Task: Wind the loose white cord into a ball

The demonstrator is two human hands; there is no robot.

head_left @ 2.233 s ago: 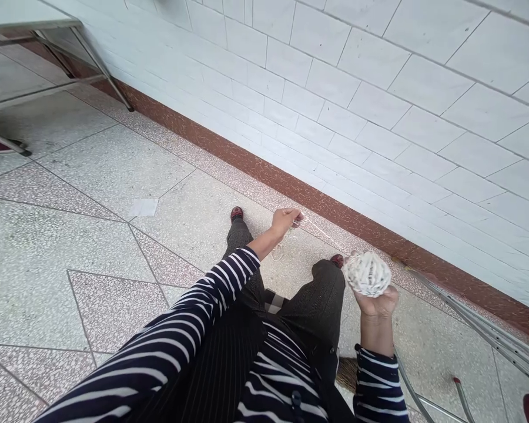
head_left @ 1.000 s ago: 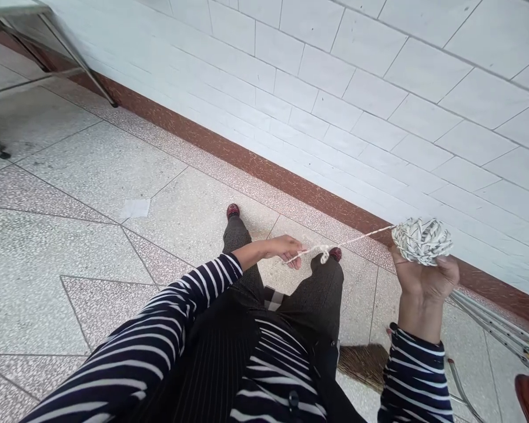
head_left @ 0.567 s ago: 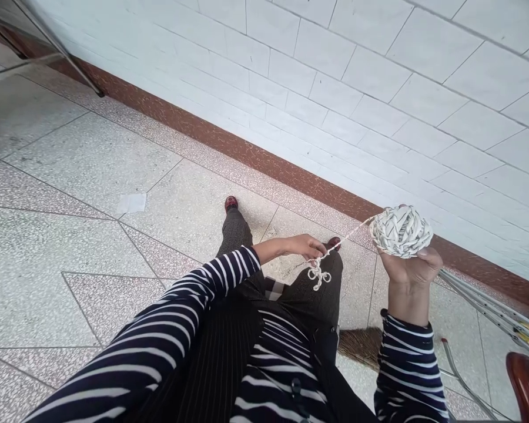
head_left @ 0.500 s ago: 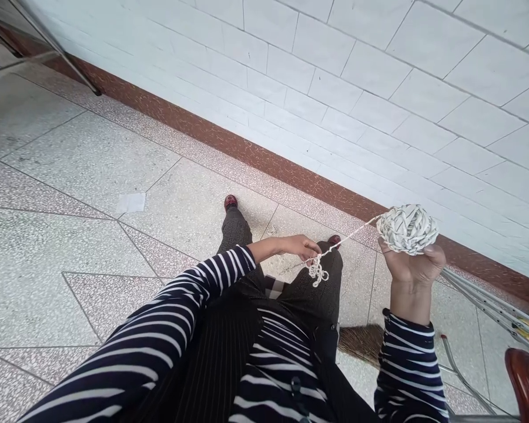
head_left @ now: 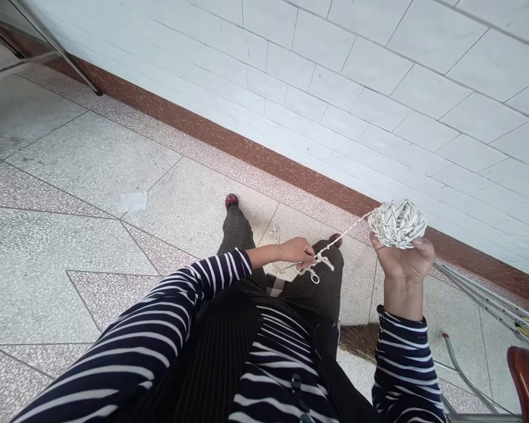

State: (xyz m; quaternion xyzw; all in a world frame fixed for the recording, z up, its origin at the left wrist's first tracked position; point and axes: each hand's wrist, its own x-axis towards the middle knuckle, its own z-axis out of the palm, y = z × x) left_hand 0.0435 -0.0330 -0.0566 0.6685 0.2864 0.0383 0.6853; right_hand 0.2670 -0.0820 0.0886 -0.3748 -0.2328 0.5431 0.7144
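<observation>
My right hand (head_left: 403, 261) is raised at the right, its fingers closed around the underside of a ball of braided white cord (head_left: 397, 223). From the ball's left side a thin twisted strand (head_left: 346, 235) runs taut down to my left hand (head_left: 298, 251). My left hand pinches that cord above my thighs, its fingers curled. Just beside these fingers hangs a loose tangle of loops (head_left: 316, 275). More of the strand trails off below the left hand toward the floor, where a small pale coil (head_left: 273, 232) lies between my feet.
A tiled wall (head_left: 326, 88) with a brown skirting runs ahead of me. A broom head (head_left: 359, 341) lies beside my right leg. At the right are a metal ladder-like frame (head_left: 480, 299) and a brown shoe (head_left: 526, 379). White paper (head_left: 133, 201) lies on the floor; metal legs (head_left: 66, 53) stand upper left.
My right hand and the ball have moved slightly left. The left hand has shifted a little left and down along the cord, and the loops hang differently.
</observation>
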